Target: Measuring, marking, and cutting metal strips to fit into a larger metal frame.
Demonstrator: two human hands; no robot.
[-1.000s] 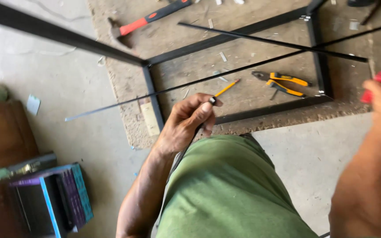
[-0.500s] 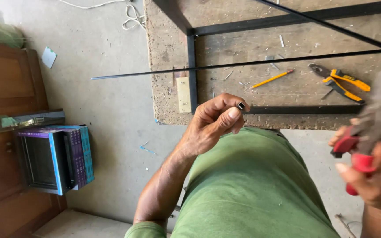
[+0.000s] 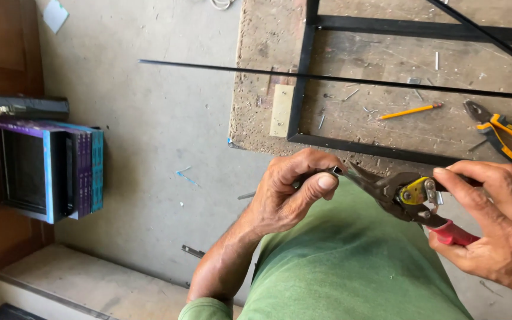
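Note:
My left hand (image 3: 288, 192) pinches a short dark metal strip (image 3: 327, 172) between thumb and fingers, in front of my green shirt. My right hand (image 3: 496, 222) grips red-handled tin snips (image 3: 413, 195), whose dark jaws meet the end of that strip. On the worn workbench (image 3: 256, 89) lies a black metal frame (image 3: 300, 77), crossed by a long thin black rod (image 3: 220, 69). A yellow pencil (image 3: 409, 111) and yellow-handled pliers (image 3: 501, 131) rest inside the frame.
Small metal offcuts and screws scatter over the bench. A pale plate (image 3: 282, 110) sits by the frame's corner. On the concrete floor to the left stands a stack of blue and purple boxes (image 3: 48, 172) beside brown wooden furniture (image 3: 1, 53).
My right hand brought the snips in from the right until their jaws reach the strip in my left hand. The view has swung right across the bench.

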